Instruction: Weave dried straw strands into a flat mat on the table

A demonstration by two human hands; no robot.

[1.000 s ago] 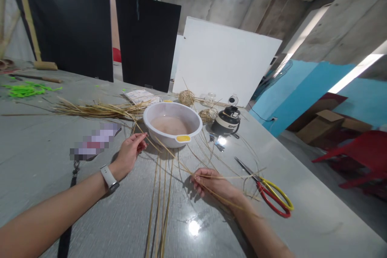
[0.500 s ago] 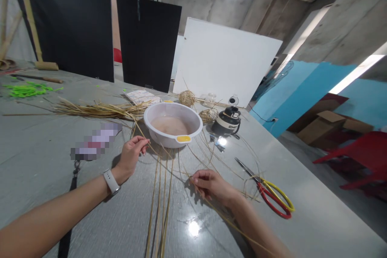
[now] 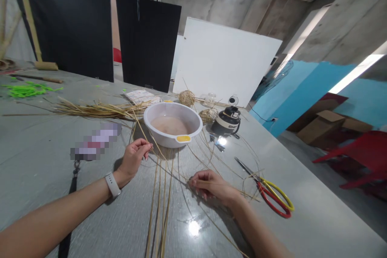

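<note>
My left hand (image 3: 133, 159), with a white watch on the wrist, pinches a thin bamboo strip (image 3: 169, 168) just left of a white basin (image 3: 172, 124). That strip runs slantwise down to my right hand (image 3: 210, 185), which is closed on it and rests low on the grey table (image 3: 39, 161). Several more strips (image 3: 160, 205) lie side by side between my hands, pointing toward me. The basin holds cloudy water.
Red and yellow scissors (image 3: 269, 193) lie right of my right hand. Behind the basin are two small woven balls (image 3: 186, 98), a black jar (image 3: 226, 121) and a pile of strips (image 3: 96, 109). Green scraps (image 3: 24, 89) lie far left. Red chair (image 3: 359, 157) stands beyond the table edge.
My right hand has drawn the strip down and toward me, settling lower on the table. My left hand has shifted slightly right and nearer, still pinching the strip.
</note>
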